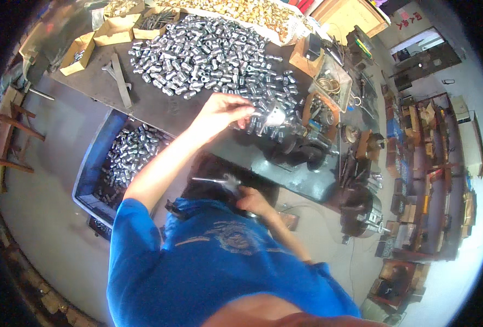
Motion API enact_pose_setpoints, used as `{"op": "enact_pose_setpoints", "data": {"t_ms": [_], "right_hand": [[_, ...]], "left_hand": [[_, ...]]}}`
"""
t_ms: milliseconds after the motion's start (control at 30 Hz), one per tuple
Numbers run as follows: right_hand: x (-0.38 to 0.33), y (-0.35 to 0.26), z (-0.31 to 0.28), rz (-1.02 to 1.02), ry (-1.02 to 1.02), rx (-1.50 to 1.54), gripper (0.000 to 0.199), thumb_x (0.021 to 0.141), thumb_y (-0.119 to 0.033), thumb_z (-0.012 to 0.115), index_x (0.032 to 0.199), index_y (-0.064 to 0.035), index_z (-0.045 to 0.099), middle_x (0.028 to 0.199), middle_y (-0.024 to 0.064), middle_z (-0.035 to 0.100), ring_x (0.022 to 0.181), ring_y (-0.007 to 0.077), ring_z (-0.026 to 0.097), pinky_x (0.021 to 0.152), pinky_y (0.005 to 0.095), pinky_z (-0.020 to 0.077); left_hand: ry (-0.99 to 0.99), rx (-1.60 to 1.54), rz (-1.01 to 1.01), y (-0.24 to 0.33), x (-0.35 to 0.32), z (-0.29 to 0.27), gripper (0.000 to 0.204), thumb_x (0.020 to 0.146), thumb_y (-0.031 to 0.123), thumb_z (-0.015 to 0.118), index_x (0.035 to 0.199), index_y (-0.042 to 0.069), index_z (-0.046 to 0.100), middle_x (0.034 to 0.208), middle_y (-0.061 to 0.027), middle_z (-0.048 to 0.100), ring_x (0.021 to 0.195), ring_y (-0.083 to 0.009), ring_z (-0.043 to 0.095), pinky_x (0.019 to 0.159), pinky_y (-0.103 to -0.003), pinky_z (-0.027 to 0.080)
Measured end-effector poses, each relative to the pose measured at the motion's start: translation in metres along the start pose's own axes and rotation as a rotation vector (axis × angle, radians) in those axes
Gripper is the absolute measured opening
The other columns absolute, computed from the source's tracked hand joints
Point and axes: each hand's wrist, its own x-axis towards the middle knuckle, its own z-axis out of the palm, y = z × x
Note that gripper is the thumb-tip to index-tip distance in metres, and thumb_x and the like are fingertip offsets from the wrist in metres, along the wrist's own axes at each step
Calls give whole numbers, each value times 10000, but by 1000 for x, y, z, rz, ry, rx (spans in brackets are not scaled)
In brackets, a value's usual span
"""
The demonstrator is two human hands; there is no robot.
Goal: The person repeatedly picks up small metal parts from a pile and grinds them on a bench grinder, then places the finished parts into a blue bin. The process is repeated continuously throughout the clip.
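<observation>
My left hand (pixel 225 115) reaches over the front of the workbench, thumb and fingers pinched together. It is right beside a bright, round metal part (pixel 274 116), which glare blurs; whatever sits between the fingertips is too small to make out. Close to my body, my right hand (pixel 254 201) is closed around a pale grey handheld tool (pixel 230 184). A thin silver rod (pixel 207 180) sticks out of it to the left. Behind my left hand, a large heap of short shiny metal fittings (pixel 203 54) spreads across the dark bench top (pixel 159 111).
Below the bench at left stands a blue crate (pixel 91 158) of similar fittings. A flat metal bar (pixel 121 82) and yellow boxes (pixel 116 30) lie on the left. Brass-coloured parts (pixel 236 10) fill the back. A dark machine part (pixel 301 155) and shelves (pixel 432 174) are at right.
</observation>
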Motion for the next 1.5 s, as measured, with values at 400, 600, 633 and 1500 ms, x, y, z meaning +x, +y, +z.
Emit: {"op": "enact_pose_setpoints", "data": {"t_ms": [400, 600, 633, 1500], "right_hand": [[-110, 16, -123, -98, 624, 448, 233, 743, -80, 559, 952, 20, 587, 1034, 175, 599, 858, 261, 609, 765, 396, 509], [-59, 58, -195, -511, 761, 1305, 328, 800, -320, 511, 1005, -66, 539, 979, 141, 561, 922, 302, 533, 817, 432, 436], [-46, 55, -194, -477, 900, 1386, 331, 796, -300, 488, 1020, -61, 538, 969, 126, 566, 889, 278, 540, 817, 421, 429], [-87, -30, -147, -550, 1112, 1143, 112, 829, -146, 441, 781, -53, 481, 542, -46, 273, 462, 55, 231, 402, 207, 179]], "left_hand": [[-133, -31, -130, 0, 26, 4, 192, 845, 141, 608, 866, -49, 618, 681, -74, 597, 515, -123, 566, 491, -229, 479], [-217, 1, -59, 3, 32, 1, 168, 785, -45, 611, 953, -58, 604, 848, -95, 622, 684, -143, 610, 653, -262, 516], [-218, 0, -35, 0, 32, 1, 171, 781, -56, 610, 953, -55, 605, 855, -93, 622, 699, -143, 611, 661, -264, 516], [95, 666, 102, -14, 20, 22, 394, 934, 307, 456, 664, 27, 520, 518, -21, 499, 432, -94, 473, 424, -248, 395]]}}
